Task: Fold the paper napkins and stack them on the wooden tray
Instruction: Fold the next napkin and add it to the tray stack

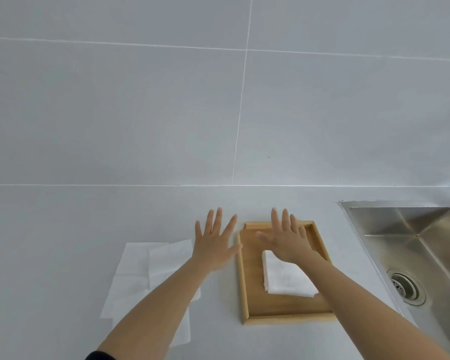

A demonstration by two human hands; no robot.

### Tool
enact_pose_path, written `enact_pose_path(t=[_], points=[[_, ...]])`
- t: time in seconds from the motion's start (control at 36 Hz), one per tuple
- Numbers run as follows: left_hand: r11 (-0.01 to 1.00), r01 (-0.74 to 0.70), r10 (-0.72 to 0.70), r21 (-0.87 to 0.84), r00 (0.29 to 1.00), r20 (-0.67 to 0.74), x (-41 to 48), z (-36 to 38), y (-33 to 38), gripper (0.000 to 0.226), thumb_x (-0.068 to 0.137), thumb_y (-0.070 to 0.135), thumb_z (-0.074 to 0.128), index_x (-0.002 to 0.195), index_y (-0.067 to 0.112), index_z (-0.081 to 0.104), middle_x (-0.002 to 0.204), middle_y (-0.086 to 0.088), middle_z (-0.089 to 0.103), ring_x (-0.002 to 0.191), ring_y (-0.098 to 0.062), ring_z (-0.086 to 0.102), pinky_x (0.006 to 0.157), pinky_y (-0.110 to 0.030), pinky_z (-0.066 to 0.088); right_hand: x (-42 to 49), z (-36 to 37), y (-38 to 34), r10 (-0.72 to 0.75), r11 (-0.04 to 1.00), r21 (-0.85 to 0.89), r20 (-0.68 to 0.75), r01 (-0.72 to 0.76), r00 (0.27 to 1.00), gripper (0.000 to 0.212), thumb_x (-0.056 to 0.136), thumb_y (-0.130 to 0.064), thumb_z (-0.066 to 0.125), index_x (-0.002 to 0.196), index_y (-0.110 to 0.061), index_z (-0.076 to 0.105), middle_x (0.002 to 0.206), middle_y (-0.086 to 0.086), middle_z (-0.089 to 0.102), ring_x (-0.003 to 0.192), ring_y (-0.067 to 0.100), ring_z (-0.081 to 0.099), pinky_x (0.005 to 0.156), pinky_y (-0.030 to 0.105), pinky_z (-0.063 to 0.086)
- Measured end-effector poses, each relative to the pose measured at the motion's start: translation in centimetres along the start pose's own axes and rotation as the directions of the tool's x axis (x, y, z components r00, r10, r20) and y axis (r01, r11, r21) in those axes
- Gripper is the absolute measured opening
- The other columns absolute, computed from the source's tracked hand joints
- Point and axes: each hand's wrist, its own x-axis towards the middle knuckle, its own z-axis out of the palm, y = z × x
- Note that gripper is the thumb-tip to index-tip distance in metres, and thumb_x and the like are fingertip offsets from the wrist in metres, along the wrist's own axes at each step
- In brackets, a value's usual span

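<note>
Currently both hands splayed, empty; right hand over tray, folded napkin at its 6 o'clock; left hand beside unfolded napkins.

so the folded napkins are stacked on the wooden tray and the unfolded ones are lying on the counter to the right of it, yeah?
Not quite. The head view shows the unfolded napkins on the counter to the left of the wooden tray, not the right; the sink is on the right. The folded napkins are indeed stacked on the tray.

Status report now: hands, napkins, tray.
Left hand and right hand open, fingers spread, holding nothing. Folded napkins on wooden tray. Unfolded napkins flat on counter, left of tray. Nothing in the way.
</note>
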Motion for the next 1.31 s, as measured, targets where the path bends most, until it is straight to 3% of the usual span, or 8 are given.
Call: enact_pose_path(t=[0.25,0.44,0.56,0.64,0.75,0.92,1.11,1.31], points=[[0.99,0.142,-0.142,-0.02,0.989,-0.041,-3.5,-1.5,-9.4,0.072,0.093,0.053,0.029,0.145,0.028,-0.013,0.156,-0.009,-0.021,0.144,-0.029,-0.018,0.117,-0.053,-0.003,0.8,2.7,-8.8,-0.176,0.982,-0.085,-0.05,0.171,0.983,0.077,0.092,-0.058,0.021,0.144,-0.021,-0.023,0.155,0.007,-0.026,0.145,0.027,-0.019,0.119,0.047,-0.006],[0.975,0.219,-0.219,-0.046,0.976,0.007,-5.8,-0.3,-15.0,0.075,0.092,0.051,0.035,0.146,0.026,-0.01,0.158,-0.007,-0.015,0.146,-0.027,-0.009,0.118,-0.05,0.003,1.2,6.3,-14.3,-0.275,0.945,-0.169,0.051,0.279,0.96,0.078,0.092,-0.058,0.024,0.143,-0.022,-0.025,0.155,0.007,-0.028,0.144,0.028,-0.02,0.119,0.047,-0.005],[0.976,0.205,-0.203,-0.079,0.979,0.032,-6.9,0.8,-16.5,0.074,0.088,0.046,0.049,0.146,0.019,0.012,0.156,-0.011,0.013,0.143,-0.028,0.016,0.114,-0.04,0.022,1.1,8.5,-15.7,-0.306,0.923,-0.2,0.138,0.329,0.942,0.08,0.093,-0.054,0.033,0.145,-0.024,-0.02,0.155,0.008,-0.025,0.145,0.03,-0.017,0.119,0.046,-0.002],[0.972,0.192,-0.18,-0.135,0.979,0.097,-7.6,1.8,-16.9,0.066,0.08,0.044,0.061,0.134,0.016,0.034,0.14,-0.008,0.033,0.128,-0.025,0.037,0.103,-0.035,0.033,0.6,10.0,-15.9,-0.327,0.917,-0.176,0.186,0.359,0.927,0.081,0.091,-0.049,0.044,0.147,-0.026,-0.01,0.158,0.006,-0.019,0.147,0.028,-0.011,0.12,0.044,0.003],[0.97,0.186,-0.156,-0.159,0.97,0.184,-8.5,2.7,-16.8,0.062,0.072,0.046,0.068,0.119,0.014,0.043,0.124,-0.006,0.042,0.11,-0.024,0.049,0.092,-0.035,0.038,-0.2,11.5,-16.0,-0.343,0.914,-0.154,0.199,0.375,0.918,0.08,0.085,-0.044,0.056,0.147,-0.028,0.009,0.157,0.007,0.005,0.145,0.028,0.006,0.117,0.04,0.014],[0.974,0.196,-0.164,-0.117,0.957,0.238,-9.7,3.8,-17.1,0.066,0.064,0.049,0.073,0.113,0.014,0.045,0.12,-0.006,0.043,0.107,-0.024,0.048,0.087,-0.033,0.039,-1.2,12.8,-16.4,-0.38,0.908,-0.122,0.169,0.402,0.91,0.07,0.081,-0.037,0.064,0.14,-0.023,0.029,0.143,0.005,0.029,0.132,0.024,0.027,0.108,0.035,0.026],[0.963,0.229,-0.185,-0.145,0.945,0.268,-10.8,4.0,-18.2,0.069,0.061,0.054,0.074,0.112,0.015,0.049,0.12,-0.004,0.041,0.112,-0.022,0.042,0.095,-0.033,0.037,-2.0,13.5,-18.3,-0.417,0.902,-0.029,0.197,0.431,0.887,0.065,0.08,-0.032,0.067,0.136,-0.022,0.036,0.137,0.002,0.041,0.127,0.023,0.033,0.104,0.033,0.029],[0.974,0.223,-0.2,-0.038,0.928,0.315,-11.7,4.3,-19.4,0.061,0.068,0.04,0.074,0.118,0.014,0.05,0.126,-0.008,0.038,0.118,-0.026,0.037,0.097,-0.034,0.036,-2.4,14.1,-21.2,-0.462,0.882,0.029,0.245,0.47,0.852,0.061,0.08,-0.023,0.068,0.133,-0.02,0.039,0.131,0.003,0.051,0.126,0.022,0.036,0.102,0.033,0.03]])
